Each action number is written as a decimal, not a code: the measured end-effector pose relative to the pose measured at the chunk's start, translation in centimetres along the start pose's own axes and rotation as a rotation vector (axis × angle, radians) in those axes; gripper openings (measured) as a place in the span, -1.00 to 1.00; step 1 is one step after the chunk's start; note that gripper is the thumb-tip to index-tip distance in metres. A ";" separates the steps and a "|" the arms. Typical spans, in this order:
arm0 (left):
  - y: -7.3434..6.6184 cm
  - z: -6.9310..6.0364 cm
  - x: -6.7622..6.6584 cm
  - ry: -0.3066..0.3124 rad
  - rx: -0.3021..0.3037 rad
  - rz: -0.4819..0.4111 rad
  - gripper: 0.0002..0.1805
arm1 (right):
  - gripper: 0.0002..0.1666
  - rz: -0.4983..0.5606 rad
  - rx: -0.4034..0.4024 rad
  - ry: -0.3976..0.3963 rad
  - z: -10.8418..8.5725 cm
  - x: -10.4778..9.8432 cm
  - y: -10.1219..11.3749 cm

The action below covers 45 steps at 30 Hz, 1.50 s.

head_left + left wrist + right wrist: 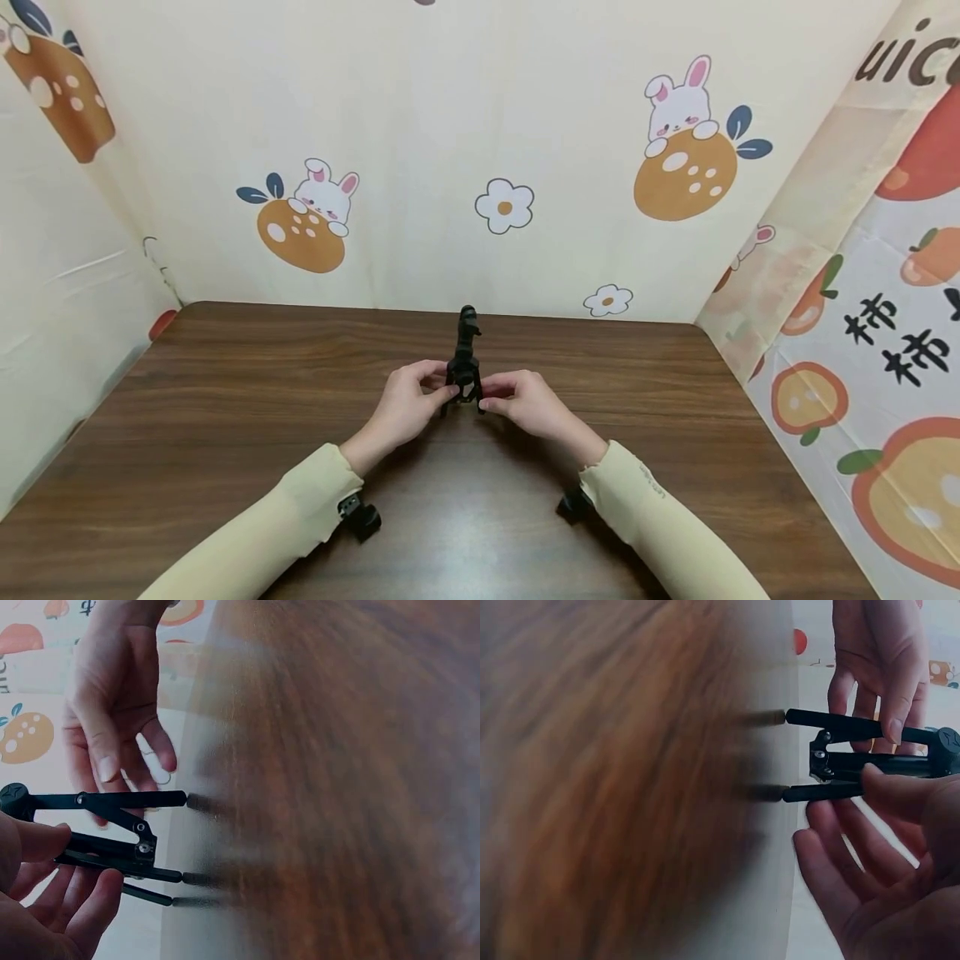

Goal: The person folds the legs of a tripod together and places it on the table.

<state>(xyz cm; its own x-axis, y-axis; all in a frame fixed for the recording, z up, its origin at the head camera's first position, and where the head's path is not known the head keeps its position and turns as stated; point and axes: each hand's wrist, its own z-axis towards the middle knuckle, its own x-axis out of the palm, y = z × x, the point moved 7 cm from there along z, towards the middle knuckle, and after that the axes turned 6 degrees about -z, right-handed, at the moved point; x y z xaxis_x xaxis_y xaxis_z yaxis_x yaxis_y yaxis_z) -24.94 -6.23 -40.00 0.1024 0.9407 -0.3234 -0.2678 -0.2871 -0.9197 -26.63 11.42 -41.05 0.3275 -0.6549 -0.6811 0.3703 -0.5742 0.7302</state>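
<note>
On the table (225,400), toward the far edge, stands my black mini tripod (464,369); L hand (408,404) pinching a leg (832,721), R hand (528,406) prob. gripping another. Uneven pull could tip it, esp. w/ that tall column (465,337); a thumb (892,793) by the hinge (819,754) might get nipped. L wrist view shows three feet (180,798), R wrist view only two.

right-hand cloth (877,267) | "uic…", cut off | "柿" twice | right sleeve (663,521): lettering illegible
</note>
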 end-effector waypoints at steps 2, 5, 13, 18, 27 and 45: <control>-0.1 0.0 0.0 -0.004 0.013 0.001 -0.70 | -0.76 -0.044 0.005 0.010 0.1 0.3 0.1; -0.2 0.0 0.1 0.004 0.035 0.003 -0.72 | -0.83 -0.087 0.015 0.014 0.3 0.5 0.1; -0.5 -0.1 0.3 0.025 0.055 -0.015 -0.83 | -0.93 -0.158 -0.047 0.009 0.5 0.5 0.6; -0.8 -0.3 0.6 0.050 0.085 -0.009 -0.82 | -0.92 -0.202 -0.137 0.015 0.5 0.5 1.0; -1.1 -0.3 1.0 0.080 0.111 0.010 -0.83 | -0.94 -0.267 -0.233 0.006 0.5 0.4 1.4; -1.6 -0.5 0.9 0.092 0.204 0.144 -0.89 | -0.90 -0.303 -0.328 -0.029 2.0 -0.2 1.4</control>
<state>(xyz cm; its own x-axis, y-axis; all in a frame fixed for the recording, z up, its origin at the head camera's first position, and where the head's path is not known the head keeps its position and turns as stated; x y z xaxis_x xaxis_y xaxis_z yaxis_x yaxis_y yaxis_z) -23.98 -5.03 -38.94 0.1336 0.8698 -0.4750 -0.4722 -0.3655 -0.8022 -27.95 9.75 -39.76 0.1387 -0.4974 -0.8564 0.7031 -0.5595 0.4388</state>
